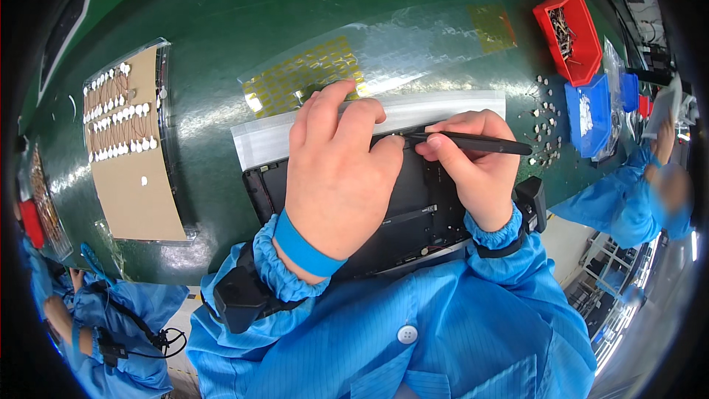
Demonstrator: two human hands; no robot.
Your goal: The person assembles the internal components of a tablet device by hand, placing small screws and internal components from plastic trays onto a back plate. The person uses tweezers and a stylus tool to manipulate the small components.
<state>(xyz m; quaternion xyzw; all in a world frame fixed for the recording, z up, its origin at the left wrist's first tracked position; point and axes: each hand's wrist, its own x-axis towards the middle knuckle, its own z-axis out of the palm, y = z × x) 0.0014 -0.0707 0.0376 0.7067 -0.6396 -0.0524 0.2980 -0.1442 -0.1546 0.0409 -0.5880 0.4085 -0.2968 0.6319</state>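
Observation:
A black flat device housing (405,214), like a tablet or laptop shell, lies in front of me with its inside up. My left hand (336,155) rests over its far left part, fingers bent and apart, the thumb tip on the far edge. My right hand (480,162) pinches black tweezers (487,143) whose tip points left to that edge, close to the left thumb. A small pale part (399,135) is partly visible there. Under the housing's far side runs a whitish translucent sheet (443,107). The left fingertips reach over this sheet.
Farther back lies clear film with yellow tape pieces (303,66). At left, a brown card (136,192) bears rows of white round parts with wires. At right are scattered small round parts (545,122), a red bin (580,44) and a blue bin (588,114). Co-workers sit at both sides.

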